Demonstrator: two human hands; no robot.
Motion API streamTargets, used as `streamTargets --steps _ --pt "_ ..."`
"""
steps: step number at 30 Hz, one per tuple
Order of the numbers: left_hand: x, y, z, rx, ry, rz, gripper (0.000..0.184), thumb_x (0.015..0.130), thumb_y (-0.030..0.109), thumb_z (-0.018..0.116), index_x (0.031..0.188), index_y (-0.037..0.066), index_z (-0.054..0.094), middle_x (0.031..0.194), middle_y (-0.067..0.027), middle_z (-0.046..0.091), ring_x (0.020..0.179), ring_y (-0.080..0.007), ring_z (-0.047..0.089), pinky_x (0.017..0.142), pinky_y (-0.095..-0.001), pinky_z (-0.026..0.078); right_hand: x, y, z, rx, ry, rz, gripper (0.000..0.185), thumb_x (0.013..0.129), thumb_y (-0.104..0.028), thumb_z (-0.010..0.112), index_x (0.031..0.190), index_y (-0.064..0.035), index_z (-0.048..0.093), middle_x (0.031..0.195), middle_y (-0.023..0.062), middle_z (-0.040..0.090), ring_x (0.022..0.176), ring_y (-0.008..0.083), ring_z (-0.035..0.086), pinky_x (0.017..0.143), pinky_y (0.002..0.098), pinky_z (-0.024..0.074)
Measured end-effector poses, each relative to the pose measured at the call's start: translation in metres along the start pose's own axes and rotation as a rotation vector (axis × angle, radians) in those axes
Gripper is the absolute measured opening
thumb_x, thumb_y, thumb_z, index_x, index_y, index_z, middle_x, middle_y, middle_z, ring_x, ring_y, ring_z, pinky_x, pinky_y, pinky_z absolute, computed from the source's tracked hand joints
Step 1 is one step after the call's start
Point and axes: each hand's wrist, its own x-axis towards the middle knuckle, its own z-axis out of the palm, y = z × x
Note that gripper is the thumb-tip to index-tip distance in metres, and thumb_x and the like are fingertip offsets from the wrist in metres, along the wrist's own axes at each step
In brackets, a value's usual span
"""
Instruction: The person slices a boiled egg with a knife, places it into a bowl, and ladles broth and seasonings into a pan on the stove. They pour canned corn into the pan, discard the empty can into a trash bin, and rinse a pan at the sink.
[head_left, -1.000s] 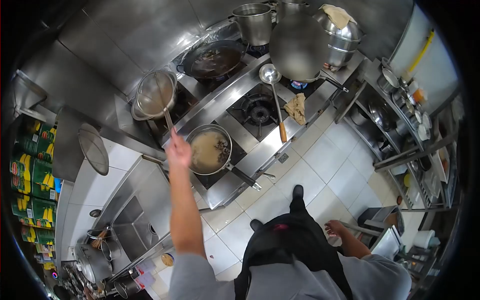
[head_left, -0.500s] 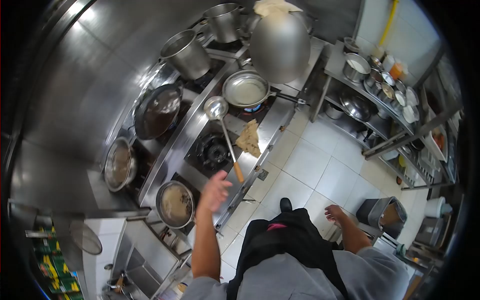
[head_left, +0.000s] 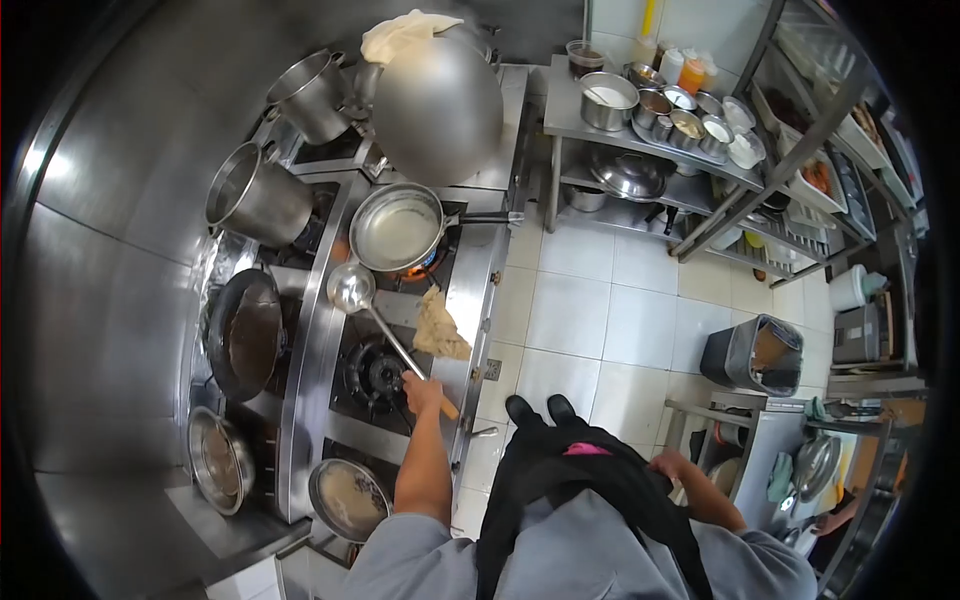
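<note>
My left hand is closed round the handle of a metal ladle, just above its wooden end. The ladle lies across the stove top beside an unlit burner. Right of its shaft lies a crumpled tan cloth. Behind the ladle's bowl, a pan of pale liquid sits over a lit flame. My right hand hangs low by the apron at my side, its fingers partly hidden, so what it holds, if anything, cannot be made out.
Nearer on the stove is a pan with cloudy liquid. A dark wok and tall pots line the left. Shelving with sauce containers stands ahead right, a bin to the right. Another person's hand shows at lower right.
My left hand has let go of the strainer handle and moved right onto the ladle's handle. The view has turned right, and the strainer now rests over its bowl at the left.
</note>
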Motion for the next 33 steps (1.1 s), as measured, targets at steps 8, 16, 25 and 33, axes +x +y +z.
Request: streamTargets --steps 8,16,25,33 --pt "0.018 -0.024 -0.012 -1.097 -0.336 -0.139 0.023 0.082 0.009 0.065 0.104 0.011 0.062 0.083 -0.0036 0.057 0.07 -0.0169 0.054 0.061 -0.0341 0.044 -0.004 -0.053 0.1 0.784 0.244 0.616 0.065 0.099 -0.064 0.045 0.104 -0.0062 0.075 0.098 0.0149 0.074 0.092 0.0266 0.071 0.077 0.0454 0.0555" --pt "-0.116 0.054 -0.099 -1.113 -0.292 0.343 0.036 0.1 0.012 0.06 0.133 0.009 0.047 0.083 -0.0021 0.051 0.058 -0.0107 0.048 0.05 -0.0283 0.045 0.038 -0.038 0.06 1.26 0.067 0.48 0.061 0.093 -0.064 0.056 0.124 -0.0138 0.07 0.112 0.0072 0.072 0.098 0.0228 0.069 0.076 0.041 0.0574" --pt "-0.157 0.252 -0.124 -1.692 -1.383 0.215 0.037 0.113 0.025 0.034 0.149 0.014 0.038 0.069 0.001 0.04 0.043 -0.0066 0.038 0.037 -0.0229 0.04 -0.013 0.017 -0.428 0.548 1.659 0.19 0.037 0.091 -0.036 0.073 0.109 -0.0041 0.072 0.1 0.0142 0.073 0.085 0.0299 0.071 0.078 0.0389 0.0563" --pt "-0.207 0.436 -0.06 -1.421 -1.318 0.347 0.035 0.111 0.019 0.04 0.145 0.013 0.039 0.066 0.0014 0.036 0.041 -0.0061 0.034 0.036 -0.0257 0.039 0.005 0.115 -0.79 0.076 1.664 0.14 0.057 0.087 -0.028 0.075 0.138 -0.0147 0.054 0.117 0.013 0.065 0.099 0.0323 0.068 0.081 0.0462 0.0547"
